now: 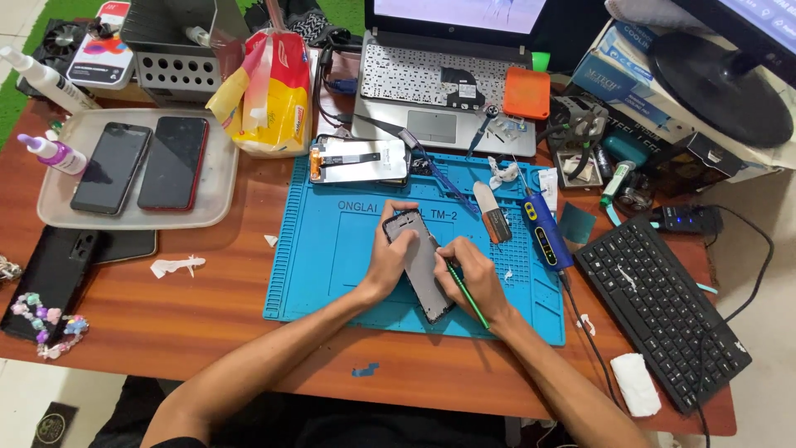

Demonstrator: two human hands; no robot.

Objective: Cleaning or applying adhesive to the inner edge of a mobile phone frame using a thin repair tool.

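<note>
A grey phone frame (421, 264) lies tilted on the blue repair mat (332, 249). My left hand (388, 255) grips its left side, thumb near the top corner. My right hand (474, 278) holds a thin green tool (466, 294) like a pen, with its tip against the frame's right edge. A detached phone screen (358, 159) rests at the mat's far edge.
A white tray (217, 199) with two dark phones sits at left, a yellow bag (269, 91) behind it. A laptop (439, 83) stands at the back, a black keyboard (663, 311) at right. A blue electric screwdriver (547, 232) and a spudger (493, 216) lie on the mat.
</note>
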